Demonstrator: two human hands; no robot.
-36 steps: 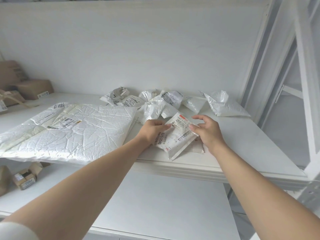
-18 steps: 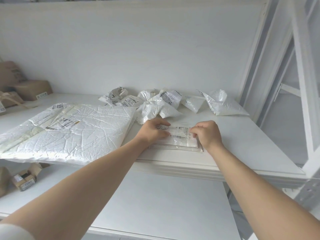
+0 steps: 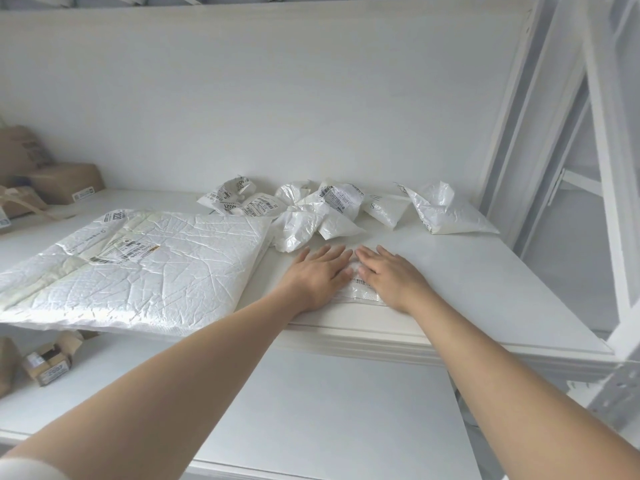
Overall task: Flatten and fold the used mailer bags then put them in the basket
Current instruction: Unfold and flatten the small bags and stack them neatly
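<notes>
Nearest the camera, two bare forearms are reaching up and forward over the lower shelf (image 3: pixel 311 410), where a small cardboard box (image 3: pixel 48 363) is sitting at the far left.

On the upper shelf (image 3: pixel 467 289), just past its near edge, the left hand (image 3: pixel 317 275) and the right hand (image 3: pixel 391 277) are lying side by side, palms down, with fingers straight and spread. Neither is gripping anything. Both are pressing on a small mailer bag (image 3: pixel 360 292), which is lying flat beneath them. Only a strip with a barcode label is showing between the hands, along with the near edge. The flat palms are probably pushing air out and smoothing the creases so that the bag will take a clean fold. This looks like the flattening step, with folding to come.

To the left, touching or nearly touching the left wrist area, a large flattened mailer (image 3: pixel 138 265) is lying with its near edge overhanging the shelf, apparently parked out of the way.

Farther back, a heap of crumpled mailer bags (image 3: pixel 311 213) is waiting against the back wall (image 3: pixel 277 98), and one puffed bag (image 3: pixel 446 213) is sitting apart at the right. Brown parcels (image 3: pixel 65 181) are standing at the far left.

No basket is showing in this view, so I cannot tell where the folded bags will go.
</notes>
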